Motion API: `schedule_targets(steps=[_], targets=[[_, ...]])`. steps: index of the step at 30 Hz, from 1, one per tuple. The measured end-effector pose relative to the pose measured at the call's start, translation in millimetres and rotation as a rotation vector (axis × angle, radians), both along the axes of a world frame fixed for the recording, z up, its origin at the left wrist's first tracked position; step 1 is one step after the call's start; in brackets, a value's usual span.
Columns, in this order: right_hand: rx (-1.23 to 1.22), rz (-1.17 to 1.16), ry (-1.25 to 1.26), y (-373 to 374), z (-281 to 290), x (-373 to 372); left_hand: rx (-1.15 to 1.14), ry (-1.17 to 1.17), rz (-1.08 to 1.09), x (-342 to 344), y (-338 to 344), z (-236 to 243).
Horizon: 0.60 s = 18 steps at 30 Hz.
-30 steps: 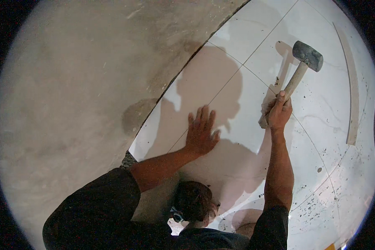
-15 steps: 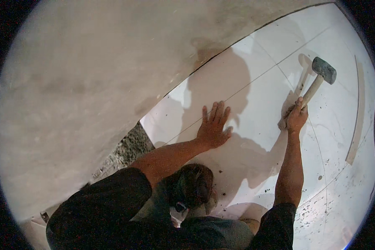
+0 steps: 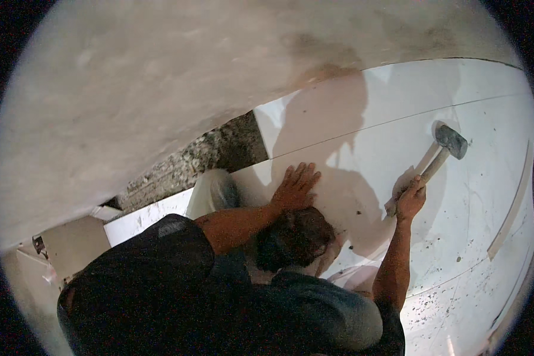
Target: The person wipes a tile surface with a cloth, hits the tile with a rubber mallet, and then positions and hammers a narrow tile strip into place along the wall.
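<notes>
My left hand point(image 3: 293, 185) rests palm down, fingers stretched out and a little apart, on white floor tiles point(image 3: 350, 148) with thin dark joints. My right hand point(image 3: 410, 202) grips the pale wooden handle of a mallet point(image 3: 450, 142) with a dark grey cylindrical head, low over the tiles, its shadow beside it. Just below my left hand is a dark rounded shape point(image 3: 293, 234), apparently another person's head, partly behind my arm.
A grey plastered surface point(image 3: 118, 89) fills the upper left, bordered by a rough, gravelly strip point(image 3: 207, 148). A long pale strip point(image 3: 510, 213) lies on the tiles at right. Boxy beige pieces point(image 3: 77, 243) sit at lower left.
The view has swung, showing more of the rough strip and lower-left pieces. Both hands and the mallet appear lower in the picture. The right hand still grips the mallet.
</notes>
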State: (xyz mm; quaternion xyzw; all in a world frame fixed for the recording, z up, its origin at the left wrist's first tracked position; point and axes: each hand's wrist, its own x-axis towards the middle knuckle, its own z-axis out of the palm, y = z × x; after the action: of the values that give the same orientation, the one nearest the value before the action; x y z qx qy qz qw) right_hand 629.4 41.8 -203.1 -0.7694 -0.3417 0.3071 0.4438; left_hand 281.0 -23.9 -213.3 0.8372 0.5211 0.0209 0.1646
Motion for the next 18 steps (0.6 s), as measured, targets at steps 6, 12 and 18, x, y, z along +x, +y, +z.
schedule_targets(steps=[6,12,18], targets=[[0.003,0.005,-0.226,-18.2,14.1,-47.3,-0.127,0.114,0.081,-65.2,-60.8,19.8],[-0.12,0.103,-0.263,-47.9,15.0,-86.5,0.035,-0.044,0.329,-69.1,-12.9,19.7],[0.158,0.306,-0.534,-76.6,2.0,-118.9,0.118,-0.028,0.257,-83.1,-11.6,7.0]])
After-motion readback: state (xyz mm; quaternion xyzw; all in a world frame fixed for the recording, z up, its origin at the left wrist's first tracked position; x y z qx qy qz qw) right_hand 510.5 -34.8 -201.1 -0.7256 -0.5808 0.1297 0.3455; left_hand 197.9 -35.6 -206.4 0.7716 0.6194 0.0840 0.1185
